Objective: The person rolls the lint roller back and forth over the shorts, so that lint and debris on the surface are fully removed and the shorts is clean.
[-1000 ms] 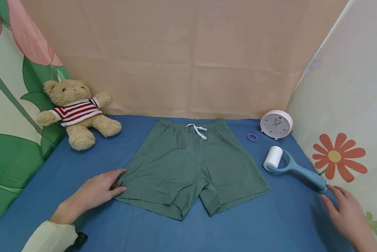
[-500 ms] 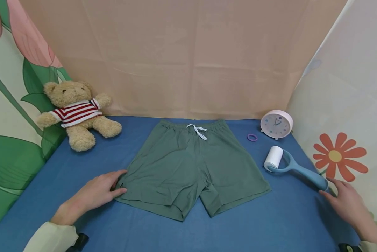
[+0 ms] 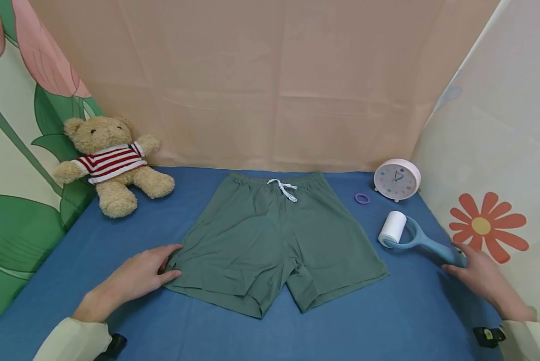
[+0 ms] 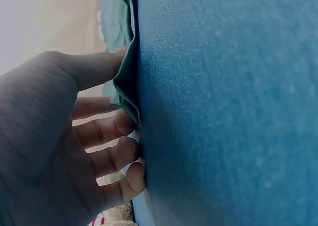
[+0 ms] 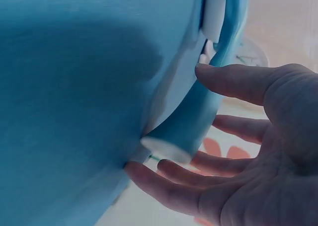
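Green drawstring shorts lie flat with the white cord tied at the waist. My left hand rests at the hem corner of the left leg. In the left wrist view, a raised fold of the shorts sits between the spread thumb and fingers. A blue-handled lint roller with a white roll lies to the right of the shorts. My right hand is around the handle's end, thumb on one side and fingers on the other. Seen from the right wrist, these fingers are fairly straight beside the handle.
A teddy bear in a striped shirt sits at the back left. At the back right stands a round pink clock, with a purple ring in front of it. Walls border the blue cloth at the back and sides.
My right hand has moved left and up from the handle's tip, so the handle's end is now between its thumb and fingers. The left hand, shorts and lint roller have stayed put.
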### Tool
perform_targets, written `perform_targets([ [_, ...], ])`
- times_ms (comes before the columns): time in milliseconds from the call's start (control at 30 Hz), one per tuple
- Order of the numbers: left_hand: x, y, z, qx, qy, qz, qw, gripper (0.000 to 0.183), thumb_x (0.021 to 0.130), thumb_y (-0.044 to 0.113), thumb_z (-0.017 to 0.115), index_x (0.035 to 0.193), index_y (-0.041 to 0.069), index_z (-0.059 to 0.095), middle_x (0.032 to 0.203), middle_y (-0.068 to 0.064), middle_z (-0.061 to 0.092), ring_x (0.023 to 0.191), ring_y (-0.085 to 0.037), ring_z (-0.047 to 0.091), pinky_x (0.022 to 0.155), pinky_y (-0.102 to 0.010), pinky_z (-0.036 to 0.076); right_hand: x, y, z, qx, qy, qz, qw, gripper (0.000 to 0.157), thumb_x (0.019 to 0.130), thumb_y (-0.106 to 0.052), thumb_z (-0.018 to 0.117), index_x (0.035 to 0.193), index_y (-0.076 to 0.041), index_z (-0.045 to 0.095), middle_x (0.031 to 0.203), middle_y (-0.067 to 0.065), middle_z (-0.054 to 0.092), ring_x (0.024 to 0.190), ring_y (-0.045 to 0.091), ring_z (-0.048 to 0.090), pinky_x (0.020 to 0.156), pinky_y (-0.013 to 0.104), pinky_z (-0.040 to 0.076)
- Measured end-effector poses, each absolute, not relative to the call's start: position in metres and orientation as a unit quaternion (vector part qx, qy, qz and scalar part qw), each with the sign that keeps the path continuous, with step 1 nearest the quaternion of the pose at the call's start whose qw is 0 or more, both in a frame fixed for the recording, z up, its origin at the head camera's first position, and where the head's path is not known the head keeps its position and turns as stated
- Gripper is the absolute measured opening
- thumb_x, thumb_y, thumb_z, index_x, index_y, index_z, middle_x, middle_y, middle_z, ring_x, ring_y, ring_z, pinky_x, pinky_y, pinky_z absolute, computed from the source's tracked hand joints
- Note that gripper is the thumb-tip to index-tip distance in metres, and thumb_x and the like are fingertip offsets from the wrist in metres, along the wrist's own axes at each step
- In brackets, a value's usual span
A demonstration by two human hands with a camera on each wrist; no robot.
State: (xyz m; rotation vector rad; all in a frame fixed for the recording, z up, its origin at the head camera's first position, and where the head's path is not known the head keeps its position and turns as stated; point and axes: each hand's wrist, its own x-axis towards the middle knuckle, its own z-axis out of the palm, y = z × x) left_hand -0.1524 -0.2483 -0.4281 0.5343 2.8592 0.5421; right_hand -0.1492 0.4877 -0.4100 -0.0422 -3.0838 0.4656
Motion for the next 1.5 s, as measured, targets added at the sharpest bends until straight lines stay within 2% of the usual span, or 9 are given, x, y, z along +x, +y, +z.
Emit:
perform_targets([
  [200,-0.152,-0.247,-0.429,0.184,0.963,0.178,0.089,0.067,0.096,0.042,0.069,0.144,0.000,0.050,0.075,0.006,0.048,0.064,-0.008,0.045,0.065,-0.037,0.041,-0.164,0.476,-0.406,0.012,-0.988,0.153,-0.002,0.072,0.086,-0.016,0.080,0.135,0.021,0.043,0.120,0.045,0.050,0.096,0.056,0.055,0.078,0.074,0.046],
  [400,-0.152,-0.248,-0.431,0.185,0.962,0.180,0.086,0.067,0.096,0.042,0.070,0.144,0.000,0.051,0.075,0.006,0.048,0.064,-0.008,0.045,0.064,-0.036,0.041,-0.172,0.473,-0.407,0.034,-0.988,0.150,-0.007,0.050,0.087,-0.009,0.079,0.123,0.018,0.056,0.097,0.028,0.063,0.077,0.032,0.058,0.072,0.061,0.052],
  [467,-0.152,-0.249,-0.431,0.182,0.963,0.179,0.086,0.067,0.095,0.043,0.070,0.144,0.001,0.051,0.075,0.006,0.048,0.064,-0.008,0.045,0.064,-0.036,0.040,-0.174,0.472,-0.408,0.035,-0.988,0.148,-0.001,0.047,0.086,-0.006,0.079,0.120,0.017,0.058,0.095,0.027,0.064,0.075,0.029,0.057,0.071,0.061,0.052],
  [900,-0.150,-0.249,-0.429,0.181,0.964,0.178,0.079,0.066,0.096,0.043,0.069,0.144,0.002,0.051,0.076,0.006,0.048,0.064,-0.008,0.045,0.062,-0.035,0.040,-0.168,0.471,-0.413,0.021,-0.987,0.151,0.049,0.044,0.082,-0.001,0.082,0.118,0.015,0.062,0.087,0.020,0.065,0.069,0.025,0.054,0.060,0.044,0.048],
  [967,-0.150,-0.249,-0.429,0.183,0.963,0.180,0.077,0.066,0.096,0.042,0.070,0.145,0.002,0.051,0.077,0.006,0.048,0.064,-0.008,0.045,0.062,-0.035,0.040,-0.166,0.471,-0.414,0.011,-0.986,0.153,0.058,0.044,0.082,-0.001,0.082,0.118,0.015,0.062,0.087,0.022,0.065,0.069,0.026,0.054,0.061,0.046,0.048],
  [1167,-0.149,-0.247,-0.428,0.182,0.963,0.182,0.079,0.066,0.096,0.042,0.069,0.145,0.002,0.050,0.078,0.006,0.048,0.066,-0.008,0.046,0.064,-0.036,0.041,-0.159,0.468,-0.414,0.001,-0.982,0.168,0.090,0.044,0.082,0.001,0.081,0.120,0.015,0.062,0.096,0.030,0.065,0.072,0.031,0.058,0.070,0.064,0.052],
  [1267,-0.149,-0.247,-0.428,0.181,0.963,0.182,0.080,0.066,0.096,0.041,0.069,0.145,0.001,0.050,0.079,0.006,0.048,0.067,-0.008,0.046,0.065,-0.037,0.041,-0.154,0.461,-0.408,0.007,-0.978,0.175,0.110,0.044,0.082,0.003,0.080,0.121,0.014,0.062,0.100,0.032,0.065,0.074,0.035,0.060,0.072,0.068,0.050],
  [1367,-0.149,-0.247,-0.428,0.180,0.963,0.183,0.079,0.066,0.096,0.040,0.070,0.145,0.001,0.050,0.080,0.005,0.049,0.067,-0.009,0.046,0.066,-0.038,0.041,-0.151,0.448,-0.399,0.018,-0.975,0.178,0.130,0.045,0.083,0.002,0.080,0.123,0.013,0.062,0.105,0.034,0.064,0.079,0.042,0.062,0.072,0.068,0.050],
  [1500,-0.149,-0.248,-0.428,0.182,0.963,0.185,0.077,0.065,0.096,0.039,0.070,0.145,0.000,0.050,0.080,0.005,0.048,0.067,-0.009,0.046,0.066,-0.038,0.041,-0.147,0.422,-0.383,0.038,-0.972,0.182,0.141,0.047,0.083,0.001,0.081,0.125,0.011,0.063,0.106,0.032,0.064,0.078,0.040,0.062,0.067,0.063,0.053],
])
